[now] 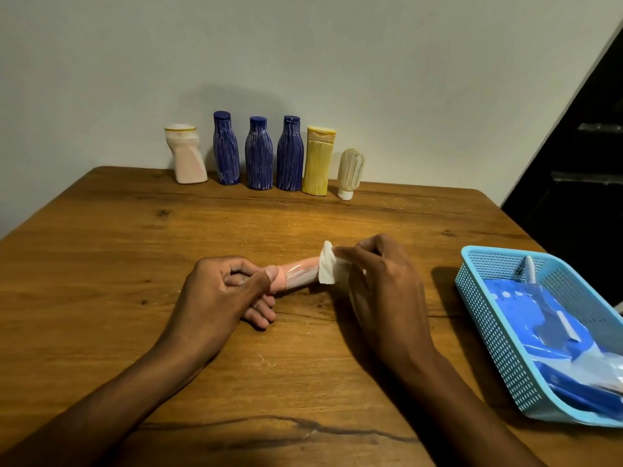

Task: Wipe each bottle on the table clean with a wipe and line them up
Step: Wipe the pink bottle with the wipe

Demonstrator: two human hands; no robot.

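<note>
Six bottles [259, 153] stand lined up at the wall, while the left hand [219, 294] grips a pink tube [296, 276] above the table [101, 264] and the right hand [381, 281] pinches a wipe [326, 264] on it, probably the last.

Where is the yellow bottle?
The yellow bottle stands in the row by the wall, between a blue bottle and the small clear bottle.

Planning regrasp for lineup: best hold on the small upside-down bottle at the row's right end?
Grip the pale ribbed body, not the narrow white cap it stands on. Come from the right or front with fingers either side; the yellow bottle stands close on its left.
</note>
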